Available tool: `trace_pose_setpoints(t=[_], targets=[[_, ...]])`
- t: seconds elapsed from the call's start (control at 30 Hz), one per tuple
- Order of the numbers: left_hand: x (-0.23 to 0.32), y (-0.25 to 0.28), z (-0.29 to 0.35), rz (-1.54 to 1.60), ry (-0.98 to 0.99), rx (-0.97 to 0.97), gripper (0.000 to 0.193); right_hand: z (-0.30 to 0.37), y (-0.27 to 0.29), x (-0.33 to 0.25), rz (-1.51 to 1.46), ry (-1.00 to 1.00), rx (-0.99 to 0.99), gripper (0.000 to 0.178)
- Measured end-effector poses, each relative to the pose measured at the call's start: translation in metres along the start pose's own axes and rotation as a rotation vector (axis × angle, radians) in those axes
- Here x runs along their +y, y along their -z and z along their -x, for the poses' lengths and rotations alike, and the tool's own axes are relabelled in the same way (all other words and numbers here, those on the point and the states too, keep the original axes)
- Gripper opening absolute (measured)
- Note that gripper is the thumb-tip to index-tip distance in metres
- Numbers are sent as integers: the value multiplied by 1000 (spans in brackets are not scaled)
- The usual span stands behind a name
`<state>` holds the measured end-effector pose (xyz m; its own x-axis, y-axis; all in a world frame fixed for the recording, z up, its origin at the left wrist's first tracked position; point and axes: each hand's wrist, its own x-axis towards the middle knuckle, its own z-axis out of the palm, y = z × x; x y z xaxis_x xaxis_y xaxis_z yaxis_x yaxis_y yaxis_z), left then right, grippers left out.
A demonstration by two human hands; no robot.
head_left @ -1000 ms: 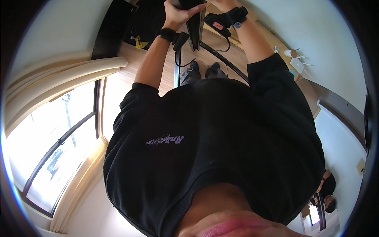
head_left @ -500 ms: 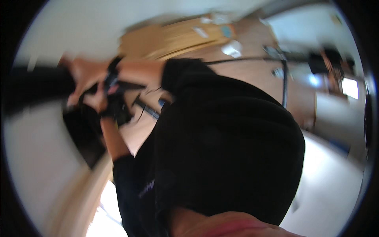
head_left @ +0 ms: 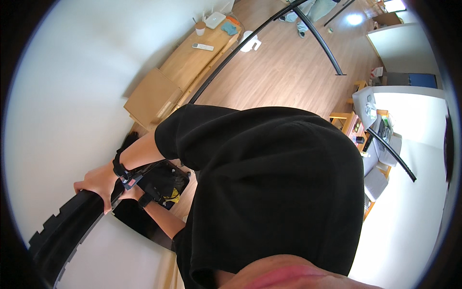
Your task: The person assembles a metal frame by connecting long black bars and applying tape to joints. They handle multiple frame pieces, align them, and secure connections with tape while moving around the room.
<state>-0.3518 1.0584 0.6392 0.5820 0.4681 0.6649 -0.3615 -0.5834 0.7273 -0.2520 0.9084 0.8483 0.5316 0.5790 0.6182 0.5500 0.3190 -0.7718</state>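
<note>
At the lower left, my right hand [head_left: 98, 183] is wrapped over the end of a long black strip [head_left: 72, 226] with a notched edge, fingers on top and thumb along the near side. The strip runs down past the picture's rim, beside the white wall. My left hand [head_left: 131, 193] is close behind, near the strip's end; my right wrist and the small device [head_left: 130, 181] strapped there hide most of its fingers. Another black band [head_left: 146, 199] circles my left wrist. Below my forearms lies a black bag or case [head_left: 166, 180] with something yellow by it.
A cardboard box [head_left: 153, 98] stands by a wooden cabinet [head_left: 185, 65] holding a cup, remote and router. Nearby is a white stool [head_left: 249, 41]. Black poles [head_left: 320, 41] cross the view. Far off stands a person in light trousers [head_left: 317, 12]. Right, seats [head_left: 375, 183] and a cluttered table.
The view has swung and is now sharp. Both hands appear lower in the picture, the right still on the black strip. My left hand's fingers, visible before, are now mostly hidden.
</note>
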Motion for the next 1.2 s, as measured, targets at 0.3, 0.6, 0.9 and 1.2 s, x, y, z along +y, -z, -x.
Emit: trace_pose_setpoints(t=[0.3,0.6,0.9,1.2], targets=[[13,-1,-31,159,257,82,51,-25,-25,2,-86,-9,138,95],[9,-4,-70,219,201,-37,47,-43,-29,25,-106,-44,80,99],[-64,16,-72,562,653,-12,52,-38,-57,18,214,-154,334,109],[-41,26,-102,416,496,-411,66,-51,-55,43,240,-114,280,105]])
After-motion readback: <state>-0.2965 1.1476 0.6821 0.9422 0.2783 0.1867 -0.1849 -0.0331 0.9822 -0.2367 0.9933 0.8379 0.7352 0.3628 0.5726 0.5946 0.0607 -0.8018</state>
